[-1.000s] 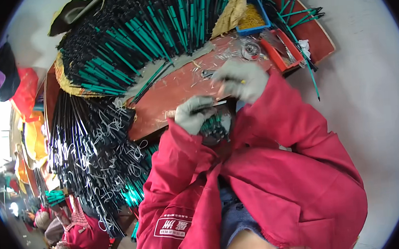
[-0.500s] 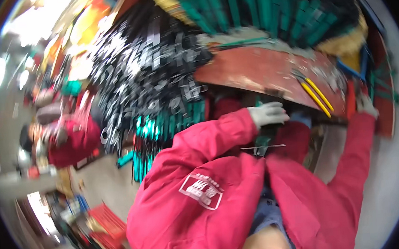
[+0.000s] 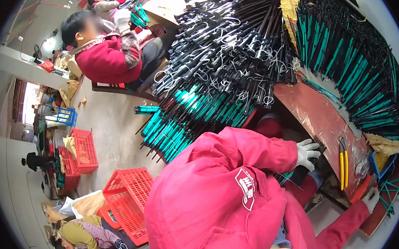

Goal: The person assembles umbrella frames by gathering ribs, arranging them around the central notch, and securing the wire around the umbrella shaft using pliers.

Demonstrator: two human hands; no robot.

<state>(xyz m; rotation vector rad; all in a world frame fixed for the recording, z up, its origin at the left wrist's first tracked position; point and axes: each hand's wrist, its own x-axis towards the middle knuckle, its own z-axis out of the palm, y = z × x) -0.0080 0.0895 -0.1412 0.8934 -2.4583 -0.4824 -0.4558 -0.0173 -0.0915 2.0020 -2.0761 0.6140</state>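
Observation:
My left hand (image 3: 308, 154), in a white glove, is curled over a dark bundle of thin black-and-green rods (image 3: 300, 175) in front of my body, below the bench edge. Its fingers bend around the bundle's upper side. Farther right, my right hand (image 3: 370, 199), also gloved, reaches to the bench's right end, beside a red piece (image 3: 361, 188) and loose green strips (image 3: 393, 192). Its fingers are mostly hidden, so what it touches cannot be made out. Pliers with yellow handles (image 3: 343, 164) lie on the reddish bench (image 3: 311, 105) between the two hands.
A big heap of black rods with white loops (image 3: 222, 53) lies ahead, with green-ended rods (image 3: 177, 130) at its near side. More green-and-black rods (image 3: 348, 68) fill a sack at right. Red crates (image 3: 130, 198) stand at left. Co-workers (image 3: 112, 61) sit nearby.
The view has swung round, so bench, pliers and both hands appear lower and farther right, and more of the room shows at left. The pliers still lie on the bench.

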